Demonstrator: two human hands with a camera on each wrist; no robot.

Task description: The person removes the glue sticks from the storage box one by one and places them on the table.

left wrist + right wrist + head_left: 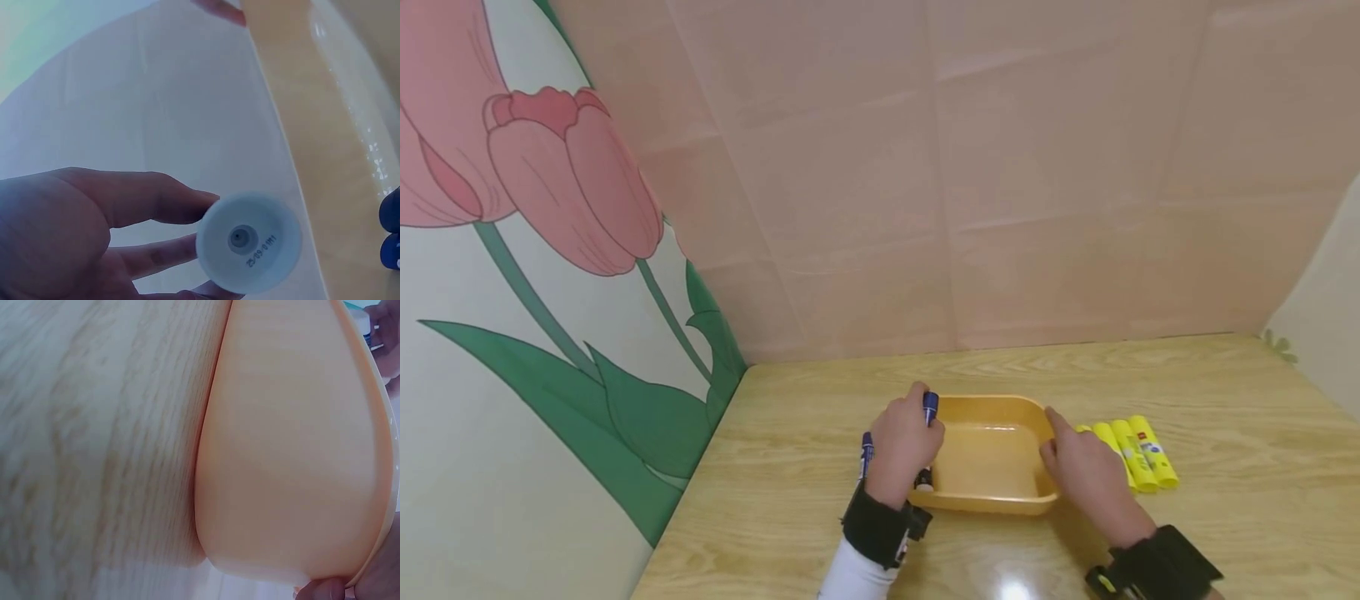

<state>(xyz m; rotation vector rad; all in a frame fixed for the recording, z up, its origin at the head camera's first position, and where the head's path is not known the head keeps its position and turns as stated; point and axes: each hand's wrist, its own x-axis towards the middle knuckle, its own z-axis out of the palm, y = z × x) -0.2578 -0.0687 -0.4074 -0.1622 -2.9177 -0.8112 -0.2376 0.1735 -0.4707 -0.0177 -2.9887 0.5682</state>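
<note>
My left hand (901, 437) is at the left side of the orange plastic tray (992, 505) and holds a blue-capped marker (931, 403) between thumb and fingers. In the left wrist view the marker's round white end (250, 244) faces the camera, with printed characters on it. Two dark blue rounded ends (390, 209) show inside the tray there. Another blue marker (867, 452) is left of the tray, partly hidden by the hand. Near the tray's front left corner lies a dark, white-ended marker (923, 480). My right hand (1093, 467) grips the tray's right rim.
Several yellow glue sticks (1138, 454) lie side by side just right of the tray, partly behind the right hand. All of it stands on a wood-grain table (790, 467). A pinkish sheet (865, 208) hangs behind, with a tulip-printed wall (572, 183) at the left.
</note>
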